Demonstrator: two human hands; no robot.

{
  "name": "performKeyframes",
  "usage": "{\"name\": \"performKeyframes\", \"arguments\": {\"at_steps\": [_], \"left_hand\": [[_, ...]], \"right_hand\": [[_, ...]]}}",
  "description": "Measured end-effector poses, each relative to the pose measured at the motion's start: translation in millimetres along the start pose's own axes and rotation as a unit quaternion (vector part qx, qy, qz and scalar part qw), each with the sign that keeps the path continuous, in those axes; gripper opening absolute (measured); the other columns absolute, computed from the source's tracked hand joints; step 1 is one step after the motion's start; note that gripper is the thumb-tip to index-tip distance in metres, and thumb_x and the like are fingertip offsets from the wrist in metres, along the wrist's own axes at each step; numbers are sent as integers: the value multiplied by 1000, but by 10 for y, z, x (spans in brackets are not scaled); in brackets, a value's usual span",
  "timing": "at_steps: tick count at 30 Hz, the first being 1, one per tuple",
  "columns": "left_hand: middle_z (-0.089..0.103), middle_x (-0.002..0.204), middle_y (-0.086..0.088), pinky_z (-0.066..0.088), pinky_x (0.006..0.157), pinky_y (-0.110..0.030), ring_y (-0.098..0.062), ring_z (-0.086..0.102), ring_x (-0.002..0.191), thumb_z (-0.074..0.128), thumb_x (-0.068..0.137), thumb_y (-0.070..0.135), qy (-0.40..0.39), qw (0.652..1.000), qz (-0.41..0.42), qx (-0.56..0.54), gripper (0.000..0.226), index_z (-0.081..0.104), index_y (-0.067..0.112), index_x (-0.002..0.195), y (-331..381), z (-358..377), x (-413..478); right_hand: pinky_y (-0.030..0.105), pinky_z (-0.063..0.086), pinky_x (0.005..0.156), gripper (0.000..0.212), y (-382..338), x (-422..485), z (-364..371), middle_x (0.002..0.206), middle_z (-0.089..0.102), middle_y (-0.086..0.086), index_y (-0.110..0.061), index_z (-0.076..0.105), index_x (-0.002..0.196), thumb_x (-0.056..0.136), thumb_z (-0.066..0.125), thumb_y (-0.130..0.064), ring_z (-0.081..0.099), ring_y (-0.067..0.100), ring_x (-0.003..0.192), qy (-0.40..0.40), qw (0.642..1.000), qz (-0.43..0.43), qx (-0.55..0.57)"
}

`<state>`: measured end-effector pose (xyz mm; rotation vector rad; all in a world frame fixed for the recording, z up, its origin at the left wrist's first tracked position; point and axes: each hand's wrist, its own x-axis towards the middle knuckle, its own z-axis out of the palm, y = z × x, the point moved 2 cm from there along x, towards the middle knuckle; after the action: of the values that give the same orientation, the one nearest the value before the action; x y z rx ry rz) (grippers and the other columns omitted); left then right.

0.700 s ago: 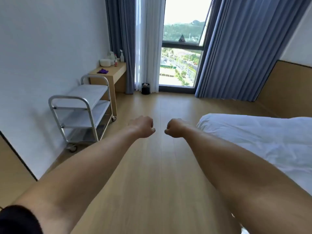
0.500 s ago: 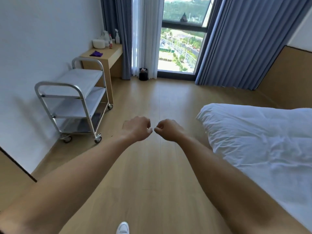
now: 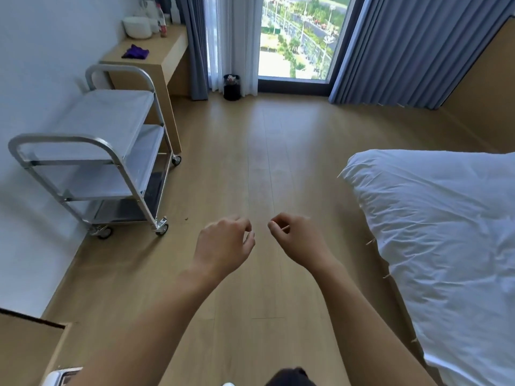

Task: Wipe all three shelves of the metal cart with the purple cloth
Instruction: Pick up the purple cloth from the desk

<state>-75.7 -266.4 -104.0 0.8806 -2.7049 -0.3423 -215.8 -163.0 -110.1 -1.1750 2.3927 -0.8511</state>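
Purple cloth (image 3: 135,52) lies on the table (image 3: 164,52) behind the metal cart (image 3: 92,151), untouched. Left hand (image 3: 224,246) and right hand (image 3: 298,240) are loosely curled, nothing held. Risk: cart on castors may be pushed away when wiped; lower shelves likely missed.

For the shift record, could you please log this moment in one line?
phase: approach | hands: left, right empty | purple cloth: on wooden desk | three-shelf metal cart: unwiped
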Motion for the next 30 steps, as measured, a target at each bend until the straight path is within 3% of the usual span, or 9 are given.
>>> {"name": "performKeyframes", "arguments": {"at_steps": [12, 18, 26, 30], "left_hand": [[65, 89, 8, 45, 67, -29, -16, 62, 80, 50, 91, 40, -26, 999, -35, 31, 21, 64, 25, 92, -304, 675, 2124], [65, 94, 11, 45, 66, -28, -13, 62, 81, 49, 92, 43, -41, 998, -45, 11, 21, 63, 28, 96, -404, 711, 3080], [64, 84, 7, 44, 62, -29, -16, 61, 73, 47, 93, 39, -43, 994, -56, 87, 22, 64, 25, 91, -764, 919, 3947], [64, 89, 8, 45, 67, -29, -14, 60, 79, 42, 94, 41, -66, 991, -81, 88, 25, 62, 26, 94, -1154, 1088, 4555]], "right_hand": [[31, 56, 77, 21, 440, 2340, -231, 86, 70, -13, -23, 71, 96, 94, 54, -35, 66, 5, 80, 0, 1000, -17, 16], [34, 56, 75, 23, 424, 3375, -439, 89, 71, -6, -20, 69, 99, 95, 52, -35, 66, 12, 81, -49, 996, -54, -42], [33, 52, 76, 22, 639, 4280, -210, 99, 67, -8, -24, 66, 100, 96, 49, -36, 61, 13, 93, -54, 989, -68, -118], [33, 52, 77, 22, 619, 4964, -75, 104, 65, -9, -24, 65, 103, 96, 48, -35, 59, 13, 96, -52, 987, -63, -137]]}}
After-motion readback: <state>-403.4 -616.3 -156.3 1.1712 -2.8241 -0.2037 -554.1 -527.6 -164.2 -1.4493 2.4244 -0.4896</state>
